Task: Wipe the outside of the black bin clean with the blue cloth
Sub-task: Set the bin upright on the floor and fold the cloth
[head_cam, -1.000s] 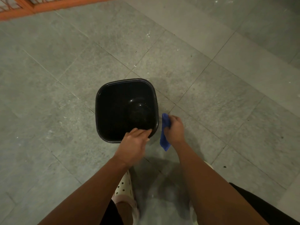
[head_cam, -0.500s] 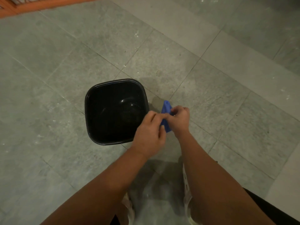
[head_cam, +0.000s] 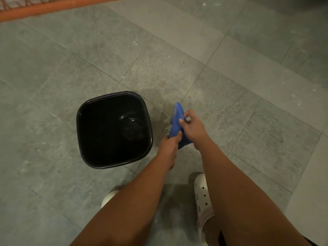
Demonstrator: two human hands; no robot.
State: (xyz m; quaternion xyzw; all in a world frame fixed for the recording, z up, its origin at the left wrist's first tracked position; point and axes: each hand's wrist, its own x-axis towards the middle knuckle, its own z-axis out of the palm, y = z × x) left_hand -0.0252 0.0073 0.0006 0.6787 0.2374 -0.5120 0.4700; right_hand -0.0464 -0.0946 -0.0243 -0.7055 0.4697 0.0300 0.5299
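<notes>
A black square bin (head_cam: 113, 130) with rounded corners stands upright on the grey tiled floor, seen from above, its inside dark and empty. To its right I hold the blue cloth (head_cam: 176, 124) in both hands, clear of the bin. My left hand (head_cam: 169, 145) pinches the cloth's lower end beside the bin's right wall. My right hand (head_cam: 192, 127) grips the cloth's middle and upper part. The bin's outer walls are mostly hidden from this angle.
Grey stone floor tiles (head_cam: 239, 121) spread all around. My two feet in white perforated clogs (head_cam: 202, 197) stand just behind the bin. An orange-red barrier base (head_cam: 53, 8) runs along the top left edge.
My left hand left the bin's rim and joined the right hand on the cloth. Both hands now stretch the cloth to the right of the bin.
</notes>
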